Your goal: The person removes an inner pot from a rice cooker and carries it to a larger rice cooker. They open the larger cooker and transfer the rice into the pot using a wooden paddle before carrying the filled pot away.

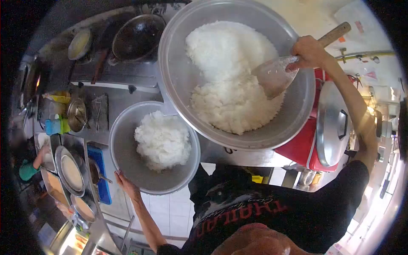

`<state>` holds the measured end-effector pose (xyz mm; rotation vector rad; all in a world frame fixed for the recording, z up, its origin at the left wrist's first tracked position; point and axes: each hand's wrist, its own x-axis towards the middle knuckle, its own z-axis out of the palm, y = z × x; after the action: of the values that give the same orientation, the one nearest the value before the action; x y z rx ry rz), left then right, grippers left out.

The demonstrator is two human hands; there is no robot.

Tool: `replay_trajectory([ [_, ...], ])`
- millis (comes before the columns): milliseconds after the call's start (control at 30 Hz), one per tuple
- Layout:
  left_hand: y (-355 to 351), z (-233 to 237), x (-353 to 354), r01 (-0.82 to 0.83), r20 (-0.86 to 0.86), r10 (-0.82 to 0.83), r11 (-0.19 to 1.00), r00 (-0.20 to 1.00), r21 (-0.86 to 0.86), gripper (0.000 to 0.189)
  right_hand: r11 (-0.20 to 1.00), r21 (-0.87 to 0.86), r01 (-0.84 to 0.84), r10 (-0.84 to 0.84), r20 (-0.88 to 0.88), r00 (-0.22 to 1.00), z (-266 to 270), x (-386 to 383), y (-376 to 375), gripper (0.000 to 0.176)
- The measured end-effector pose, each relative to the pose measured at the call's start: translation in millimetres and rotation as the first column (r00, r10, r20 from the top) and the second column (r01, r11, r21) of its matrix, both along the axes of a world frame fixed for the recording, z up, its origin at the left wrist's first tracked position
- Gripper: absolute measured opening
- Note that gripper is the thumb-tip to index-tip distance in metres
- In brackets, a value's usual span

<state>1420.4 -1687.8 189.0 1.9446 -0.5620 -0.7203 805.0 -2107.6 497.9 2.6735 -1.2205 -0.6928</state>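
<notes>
My right hand is closed round a wide paddle where its wooden handle meets the blade. The blade rests against white rice in a large metal basin, and the rice lies in two joined mounds. Below and to the left is a smaller metal bowl with a loose heap of white rice inside. My left hand holds this bowl by its lower left rim, its fingers partly hidden by the bowl wall.
A red container and a round metal lid stand right of the basin. Dark pans sit at the upper left. Trays and round pots line the left counter, near another person's arm.
</notes>
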Motion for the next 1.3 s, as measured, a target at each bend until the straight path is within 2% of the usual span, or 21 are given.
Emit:
replay_trajectory([
  [67, -3.9, 10.5, -9.5, -0.051, -0.015, 0.052, 0.998, 0.999, 0.029, 0.066, 0.997, 0.021, -0.069, 0.067, 0.088, 0.994, -22.0, 2.0, -16.1, 0.052],
  [133, -21.8, 28.4, -24.4, -0.233, -0.195, 0.226, 0.972, 0.954, -0.015, 0.066, 0.997, 0.078, 0.017, -0.013, -0.05, 0.999, -25.1, 25.6, -16.2, 0.054],
  [167, -21.0, 31.4, -21.8, -0.195, -0.245, 0.189, 0.981, 0.951, 0.0, 0.065, 0.993, 0.102, 0.059, -0.046, -0.124, 0.991, -26.2, 34.6, -14.8, 0.055],
  [233, -20.2, 32.4, -12.2, -0.112, -0.344, 0.109, 0.994, 0.932, 0.012, 0.065, 0.996, 0.078, -0.04, 0.042, -0.022, 0.999, -40.2, 31.1, -11.6, 0.053],
  [267, -16.1, 29.0, -9.5, -0.068, -0.268, 0.075, 0.997, 0.961, 0.036, 0.065, 0.995, 0.059, -0.085, 0.083, 0.027, 0.996, -45.5, 28.8, -8.5, 0.052],
  [300, -11.0, 27.2, -7.6, -0.02, -0.191, 0.032, 0.998, 0.981, 0.063, 0.066, 0.997, 0.061, -0.054, 0.054, -0.002, 0.999, -49.8, 29.6, -3.0, 0.053],
  [367, -12.2, 21.8, -9.3, -0.063, -0.115, 0.073, 0.994, 0.991, 0.092, 0.067, 0.999, 0.05, 0.0, 0.003, -0.062, 0.998, -55.0, 36.3, 4.0, 0.054],
  [433, -29.9, 41.0, -32.3, -0.235, -0.108, 0.246, 0.966, 0.963, 0.106, 0.067, 0.999, 0.048, 0.003, -0.001, -0.047, 0.999, -58.6, 41.4, 11.8, 0.056],
  [533, -21.6, 39.2, -24.7, -0.169, -0.213, 0.183, 0.982, 0.96, 0.083, 0.066, 0.999, 0.041, -0.013, 0.013, -0.007, 1.0, -68.1, 37.0, 19.7, 0.057],
  [600, -20.3, 40.4, -25.2, -0.121, -0.152, 0.133, 0.989, 0.979, 0.089, 0.065, 0.999, 0.016, -0.038, 0.038, 0.017, 0.999, -69.4, 34.7, 26.3, 0.059],
  [667, -12.5, 35.0, -22.8, 0.005, -0.02, -0.002, 0.993, 1.0, 0.122, 0.065, 0.997, -0.027, -0.073, 0.074, 0.031, 0.997, -66.2, 37.1, 35.2, 0.061],
  [767, 2.1, 25.9, -10.6, 0.215, 0.235, -0.268, 0.95, 0.934, 0.227, 0.063, 0.997, -0.041, -0.062, 0.063, 0.03, 0.998, -76.0, 24.9, 40.6, 0.059],
  [867, 0.8, 28.7, -14.3, 0.274, 0.333, -0.349, 0.928, 0.876, 0.253, 0.061, 0.993, -0.085, -0.079, 0.087, 0.097, 0.991, -82.1, 17.3, 44.5, 0.059],
  [967, 6.2, 18.3, -6.3, 0.236, 0.292, -0.3, 0.943, 0.908, 0.233, 0.059, 0.989, -0.099, -0.111, 0.127, 0.173, 0.977, -86.9, 13.2, 45.3, 0.053],
  [1033, 18.1, -1.4, 5.1, 0.092, 0.246, -0.137, 0.978, 0.96, 0.185, 0.056, 0.982, -0.148, -0.121, 0.151, 0.21, 0.966, -89.4, 14.3, 47.6, 0.052],
  [1067, 16.1, 2.2, 3.9, 0.197, 0.359, -0.269, 0.954, 0.894, 0.225, 0.056, 0.976, -0.174, -0.129, 0.167, 0.226, 0.96, -90.0, 16.5, 47.8, 0.051],
  [1133, 13.7, 13.5, 2.4, 0.365, 0.546, -0.497, 0.867, 0.674, 0.34, 0.055, 0.983, -0.153, -0.098, 0.126, 0.182, 0.975, -91.6, 22.7, 47.0, 0.049],
  [1167, 5.3, 19.7, -2.6, 0.263, 0.368, -0.327, 0.941, 0.87, 0.214, 0.056, 0.987, -0.141, -0.081, 0.104, 0.163, 0.981, -94.0, 23.9, 46.0, 0.048],
  [1200, -7.4, 25.5, -11.2, 0.122, 0.143, -0.139, 0.986, 0.98, 0.116, 0.057, 0.99, -0.118, -0.077, 0.095, 0.148, 0.984, -97.4, 21.2, 44.1, 0.046],
  [1233, -13.9, 28.6, -15.3, -0.045, -0.107, 0.051, 0.997, 0.993, 0.057, 0.059, 0.993, -0.093, -0.075, 0.087, 0.133, 0.987, -102.9, 17.5, 40.5, 0.046],
  [1300, 20.6, -6.1, 11.4, 0.102, 0.222, -0.137, 0.981, 0.965, 0.162, 0.061, 0.994, -0.06, -0.089, 0.098, 0.156, 0.983, -116.8, 12.2, 34.7, 0.044],
])
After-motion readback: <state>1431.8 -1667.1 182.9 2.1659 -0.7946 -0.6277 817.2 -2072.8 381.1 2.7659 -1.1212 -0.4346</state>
